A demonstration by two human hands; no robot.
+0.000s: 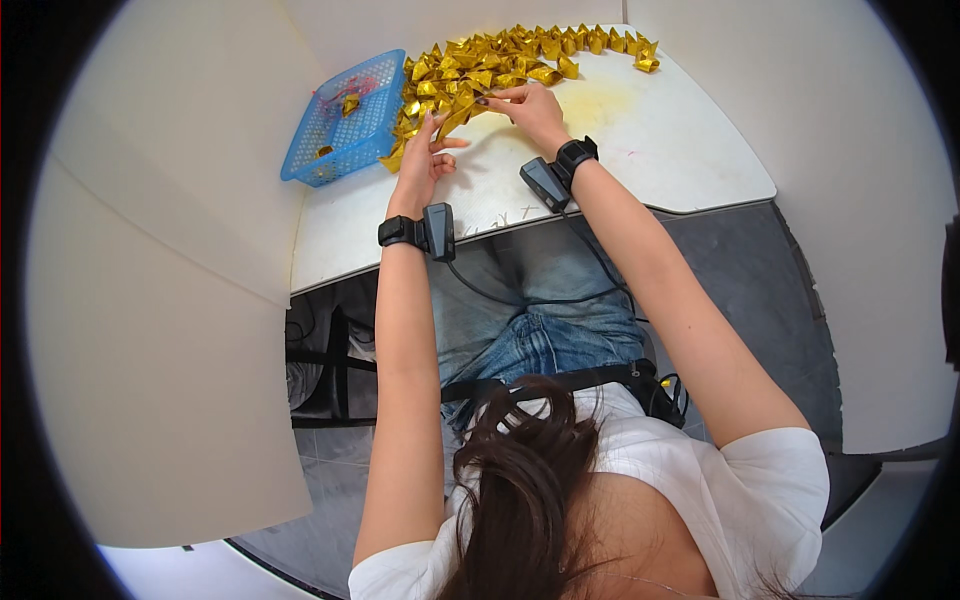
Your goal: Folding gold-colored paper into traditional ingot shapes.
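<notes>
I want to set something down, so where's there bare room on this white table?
Widest free patch of the white table: right of the right hand, bounded by the table's right edge and the folded gold foil pieces behind. A smaller one lies between the blue plastic basket, left hand and front edge. Crowded: back left, beside the basket.
</notes>
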